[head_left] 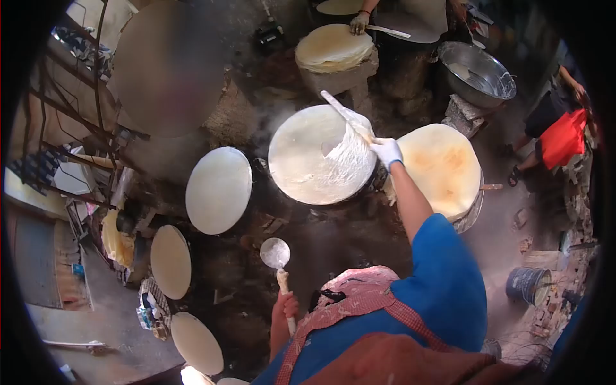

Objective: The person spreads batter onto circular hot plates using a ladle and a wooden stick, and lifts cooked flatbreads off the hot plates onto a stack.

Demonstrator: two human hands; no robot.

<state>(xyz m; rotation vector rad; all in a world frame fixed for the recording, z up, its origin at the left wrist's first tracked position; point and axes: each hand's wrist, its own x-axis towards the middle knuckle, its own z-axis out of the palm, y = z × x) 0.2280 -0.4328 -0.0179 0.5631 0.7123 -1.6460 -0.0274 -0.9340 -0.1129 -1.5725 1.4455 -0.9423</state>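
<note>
My right hand [386, 153], in a white glove, grips a long flat wooden spreader [346, 114] that lies across the round griddle [298, 157]. White batter [350, 163] covers part of that griddle, thick and rough on its right side. In my left hand [285, 307], which is bare, is the wooden handle of a round ladle [275, 253], held below the griddle. Right of the griddle, close to my gloved hand, lies a stack of large round flatbreads [439, 168] with browned patches on top.
Round discs [219, 190] stand along the left. A co-worker's gloved hand [359, 23] rests by another flatbread stack [333, 48] at the top. A metal basin [478, 74] sits upper right, a bucket [529, 286] lower right. Another person in red [563, 138] is at far right.
</note>
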